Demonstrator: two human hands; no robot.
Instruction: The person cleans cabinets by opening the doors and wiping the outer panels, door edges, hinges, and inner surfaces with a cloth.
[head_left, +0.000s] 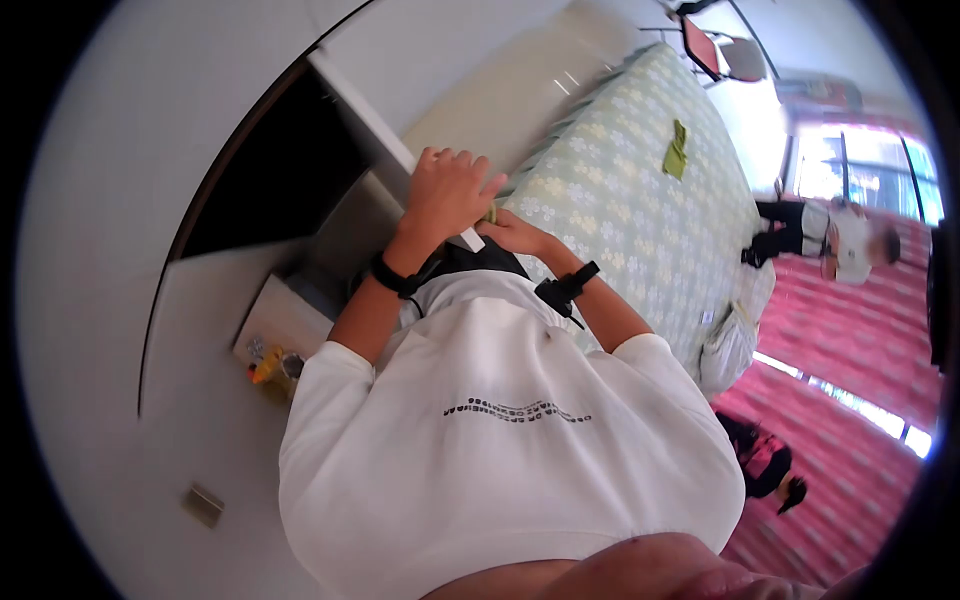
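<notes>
A white panel, seen along its edge [385,135], runs down towards my waist beside a dark opening [285,165]; it looks like a cabinet door. My left hand [450,195] is closed over the panel's edge, fingers bent across it and thumb pointing right. Just right of the panel's lower end, my right hand [508,233] has its fingers drawn together around a small piece of yellow-green cloth [490,212], mostly hidden. Black bands with short cables circle both wrists.
A bed [610,190] with a pale green floral cover lies ahead right, bearing a green cloth [677,150] and white bundle [730,348]. A small cabinet [270,325] stands left. Two people [850,240] are by pink curtains [850,345]. A chair [702,48] stands far back.
</notes>
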